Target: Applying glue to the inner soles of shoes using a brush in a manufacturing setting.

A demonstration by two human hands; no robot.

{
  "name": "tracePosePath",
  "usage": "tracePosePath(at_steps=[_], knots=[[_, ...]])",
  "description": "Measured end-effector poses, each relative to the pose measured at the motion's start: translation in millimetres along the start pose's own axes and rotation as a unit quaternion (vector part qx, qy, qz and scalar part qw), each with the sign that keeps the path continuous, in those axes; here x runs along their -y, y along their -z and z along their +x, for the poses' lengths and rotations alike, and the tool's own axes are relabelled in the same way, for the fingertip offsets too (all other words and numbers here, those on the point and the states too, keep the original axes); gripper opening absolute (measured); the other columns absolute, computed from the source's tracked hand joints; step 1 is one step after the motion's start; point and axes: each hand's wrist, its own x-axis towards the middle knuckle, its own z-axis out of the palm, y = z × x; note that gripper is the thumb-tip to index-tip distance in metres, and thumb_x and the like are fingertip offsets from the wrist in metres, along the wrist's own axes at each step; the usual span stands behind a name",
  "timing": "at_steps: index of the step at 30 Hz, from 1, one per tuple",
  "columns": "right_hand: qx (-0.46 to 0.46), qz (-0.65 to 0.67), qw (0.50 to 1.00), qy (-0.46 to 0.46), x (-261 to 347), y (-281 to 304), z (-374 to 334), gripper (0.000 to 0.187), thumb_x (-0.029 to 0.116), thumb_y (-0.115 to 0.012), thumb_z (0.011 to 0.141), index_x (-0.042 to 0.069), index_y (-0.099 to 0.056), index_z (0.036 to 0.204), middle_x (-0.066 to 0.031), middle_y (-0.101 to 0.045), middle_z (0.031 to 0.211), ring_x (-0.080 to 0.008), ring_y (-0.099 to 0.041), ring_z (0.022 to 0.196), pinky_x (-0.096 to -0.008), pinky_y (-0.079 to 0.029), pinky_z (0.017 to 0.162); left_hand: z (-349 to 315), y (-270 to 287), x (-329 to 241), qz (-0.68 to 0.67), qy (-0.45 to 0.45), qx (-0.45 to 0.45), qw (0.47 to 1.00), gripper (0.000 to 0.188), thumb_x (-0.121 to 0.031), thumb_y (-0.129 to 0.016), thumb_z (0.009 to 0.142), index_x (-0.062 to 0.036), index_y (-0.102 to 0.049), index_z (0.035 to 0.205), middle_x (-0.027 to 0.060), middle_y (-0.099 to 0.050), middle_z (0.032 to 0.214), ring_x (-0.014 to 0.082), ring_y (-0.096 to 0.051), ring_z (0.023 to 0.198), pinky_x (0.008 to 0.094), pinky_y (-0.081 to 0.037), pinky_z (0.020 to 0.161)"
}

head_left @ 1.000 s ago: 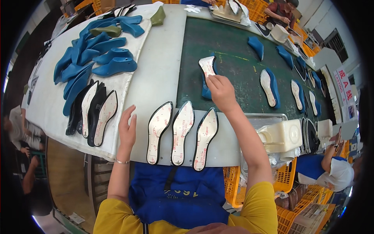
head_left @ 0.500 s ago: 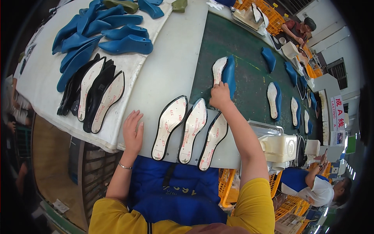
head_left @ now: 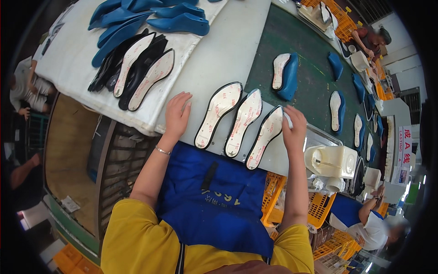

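Note:
Three white-faced insoles with black edges lie side by side on the pale tabletop: a left one, a middle one and a right one. My left hand hovers left of them, fingers stretched out, holding nothing. Beside the toe of the right insole is my right hand, its fingers extended; whether it touches that insole is unclear. Farther off, on the green belt, a white insole sits against a blue shoe last, apart from both hands.
Blue shoe lasts and black pieces with two white insoles lie on a white cloth at the left. More last-and-insole pairs stand along the green belt. A cream container is at my right. Other people are nearby.
My right hand has let go of the insole and blue last on the belt and drawn back toward the right insole. The whole view has shifted, with the table now higher in it.

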Motion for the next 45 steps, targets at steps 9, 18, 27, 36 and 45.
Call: tracePosePath(at_steps=[9,18,27,36,45], knots=[[-0.095,0.117,0.960,-0.238,25.8,48.5,-150.5,0.028,0.003,-0.055,0.091,-0.003,-0.064,0.117,-0.0130,-0.065,0.117,-0.0217,-0.059,0.111,-0.0327,-0.042,0.100,-0.2,22.6,6.0,0.080,-0.006,-0.098,0.992,0.030,-0.009,-0.061,0.085,-0.0050,-0.062,0.114,0.0155,-0.058,0.125,0.0343,-0.052,0.117,0.0437,-0.041,0.100],[-0.291,0.110,0.887,-0.342,-32.6,96.8,-210.2,0.016,0.011,-0.062,0.093,0.000,-0.063,0.104,-0.0024,-0.061,0.093,-0.0103,-0.055,0.082,-0.0244,-0.046,0.076,48.9,83.1,67.6,0.439,0.010,-0.066,0.896,0.036,-0.015,-0.063,0.081,-0.0085,-0.061,0.116,0.0125,-0.062,0.105,0.0313,-0.060,0.099,0.0437,-0.049,0.078],[-0.322,0.149,0.833,-0.424,-93.2,105.9,-193.5,0.049,0.016,-0.074,0.084,-0.006,-0.055,0.123,-0.0015,-0.061,0.072,-0.0063,-0.052,0.066,-0.0217,-0.045,0.065,28.0,98.9,53.2,0.116,-0.010,-0.025,0.993,0.029,-0.015,-0.060,0.094,0.0013,-0.056,0.117,0.0136,-0.066,0.107,0.0296,-0.064,0.096,0.0362,-0.049,0.082],[-0.396,0.180,0.816,-0.381,-121.1,108.9,-150.9,0.021,0.017,-0.069,0.088,-0.002,-0.064,0.097,-0.0011,-0.060,0.068,-0.0050,-0.051,0.058,-0.0205,-0.041,0.052,-30.6,46.0,-108.4,-0.586,0.264,0.123,0.756,0.045,-0.020,-0.046,0.101,-0.0083,-0.034,0.143,0.0131,-0.057,0.123,0.0291,-0.064,0.106,0.0381,-0.060,0.073],[-0.366,0.232,0.808,-0.400,-68.9,107.7,-182.1,0.021,0.018,-0.064,0.094,-0.002,-0.065,0.099,-0.0040,-0.063,0.078,-0.0070,-0.055,0.062,-0.0204,-0.047,0.059,-65.0,-15.6,-174.8,-0.670,0.287,0.301,0.615,0.048,-0.010,-0.043,0.101,-0.0092,-0.031,0.147,0.0173,-0.052,0.132,0.0312,-0.062,0.110,0.0396,-0.060,0.075]])
